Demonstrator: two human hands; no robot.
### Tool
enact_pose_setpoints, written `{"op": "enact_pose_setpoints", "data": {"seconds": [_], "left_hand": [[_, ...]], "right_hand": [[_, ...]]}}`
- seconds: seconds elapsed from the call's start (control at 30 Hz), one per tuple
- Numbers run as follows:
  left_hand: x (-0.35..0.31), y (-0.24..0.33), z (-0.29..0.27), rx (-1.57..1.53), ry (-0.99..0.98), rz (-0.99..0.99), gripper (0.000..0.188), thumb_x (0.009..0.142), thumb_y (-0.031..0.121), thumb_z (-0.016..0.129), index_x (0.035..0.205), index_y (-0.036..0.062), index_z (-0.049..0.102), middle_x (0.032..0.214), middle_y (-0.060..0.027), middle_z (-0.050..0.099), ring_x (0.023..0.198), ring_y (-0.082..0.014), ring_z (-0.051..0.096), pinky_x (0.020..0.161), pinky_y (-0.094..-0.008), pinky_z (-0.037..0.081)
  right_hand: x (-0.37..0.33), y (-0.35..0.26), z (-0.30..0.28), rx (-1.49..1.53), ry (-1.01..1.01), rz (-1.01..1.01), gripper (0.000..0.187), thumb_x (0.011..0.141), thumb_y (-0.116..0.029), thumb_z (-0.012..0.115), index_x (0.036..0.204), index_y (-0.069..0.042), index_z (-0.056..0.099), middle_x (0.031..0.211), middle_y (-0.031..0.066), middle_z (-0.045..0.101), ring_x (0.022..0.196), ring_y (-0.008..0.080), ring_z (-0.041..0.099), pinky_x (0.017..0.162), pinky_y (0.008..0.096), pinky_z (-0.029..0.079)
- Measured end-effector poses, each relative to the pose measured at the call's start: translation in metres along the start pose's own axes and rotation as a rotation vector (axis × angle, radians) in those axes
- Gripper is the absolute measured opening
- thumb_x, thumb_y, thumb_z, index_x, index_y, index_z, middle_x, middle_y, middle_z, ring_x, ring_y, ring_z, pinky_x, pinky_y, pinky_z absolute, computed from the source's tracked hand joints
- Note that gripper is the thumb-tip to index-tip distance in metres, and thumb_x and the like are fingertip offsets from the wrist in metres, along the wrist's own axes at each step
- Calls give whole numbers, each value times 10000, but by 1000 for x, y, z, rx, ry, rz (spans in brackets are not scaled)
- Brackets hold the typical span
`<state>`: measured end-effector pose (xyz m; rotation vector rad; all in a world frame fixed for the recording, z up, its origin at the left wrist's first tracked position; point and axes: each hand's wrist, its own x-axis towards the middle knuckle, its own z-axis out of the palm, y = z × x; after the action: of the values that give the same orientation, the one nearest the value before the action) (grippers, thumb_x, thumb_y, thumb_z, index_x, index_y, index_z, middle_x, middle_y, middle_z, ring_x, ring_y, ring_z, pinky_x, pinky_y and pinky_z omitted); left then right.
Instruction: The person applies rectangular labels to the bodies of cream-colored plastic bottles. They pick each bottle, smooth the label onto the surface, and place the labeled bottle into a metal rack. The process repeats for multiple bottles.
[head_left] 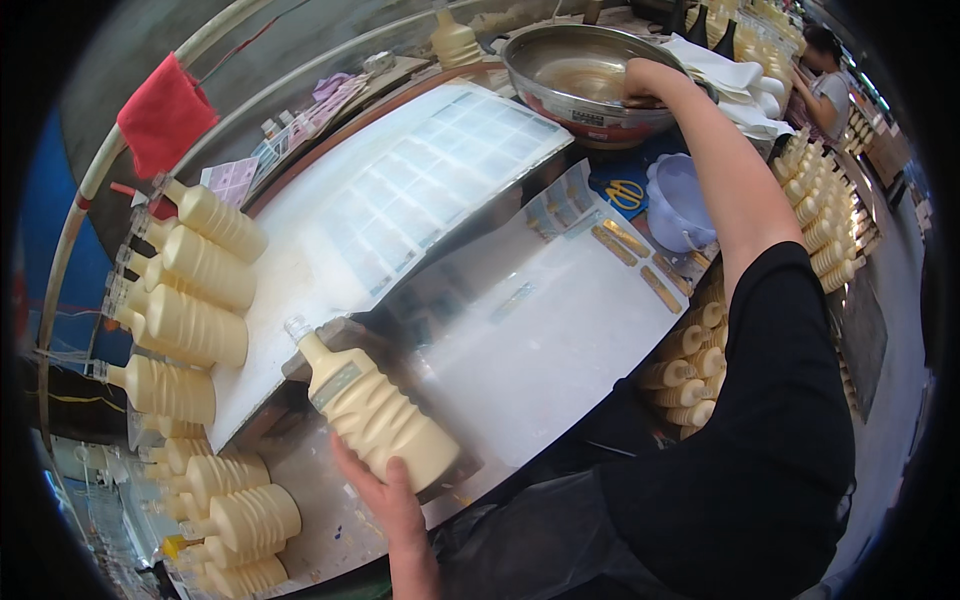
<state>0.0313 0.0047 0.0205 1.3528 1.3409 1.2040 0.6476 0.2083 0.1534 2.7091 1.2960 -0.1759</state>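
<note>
My left hand (385, 495) is wrapped round the base of a cream ribbed bottle (385, 405), which lies tilted over the worktop with its clear neck pointing up and left. A greyish label strip sits on the bottle's shoulder. At the far right, my right arm stretches out so that my right hand (645, 85) is inside the rim of a wide metal basin (530, 75) holding liquid. Its fingers look bunched and point down; their tips and anything between them are hidden. A sloped white board (310, 235) carries a sheet of pale printed labels (440, 175).
Cream bottles (205, 325) line the left side, with several more (245, 520) below. A lilac bowl (680, 200) and yellow-handled scissors (625, 195) sit near the basin. Gold strips (620, 243) lie on a sheet. A red cloth (168, 115) hangs from a pole. Another person (825, 90) works far right.
</note>
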Motion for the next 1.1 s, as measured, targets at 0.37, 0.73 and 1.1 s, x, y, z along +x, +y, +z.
{"op": "enact_pose_setpoints", "data": {"seconds": [0.37, 0.73, 1.1], "left_hand": [[5, 5, 4, 26, -26, -2, 846, 899, 112, 619, 1616, -3, 186, 1632, -239, 257, 1490, -356, 312, 1230, -455, 247], [1, -13, -14, 57, 9, 87, 695, 963, 177, 591, 1578, 5, 315, 1536, -228, 437, 1402, -341, 458, 1177, -427, 348], [-18, -11, -23, 147, 75, 178, 579, 945, 315, 646, 1422, 21, 500, 1392, -178, 504, 1338, -326, 446, 1159, -454, 315]], "right_hand": [[-25, -6, -10, -51, 749, -208, 196, 760, -121, 679, 717, 63, 730, 677, 216, 692, 619, 344, 688, 634, 403, 568], [-320, -179, 39, 904, -478, -793, 186, 866, -178, 781, 854, 8, 785, 697, -13, 691, 597, 18, 556, 542, 218, 449], [-452, -218, 145, 1640, -946, -200, 202, 970, -197, 727, 923, -1, 729, 666, -19, 607, 491, 43, 501, 441, 181, 371]]}}
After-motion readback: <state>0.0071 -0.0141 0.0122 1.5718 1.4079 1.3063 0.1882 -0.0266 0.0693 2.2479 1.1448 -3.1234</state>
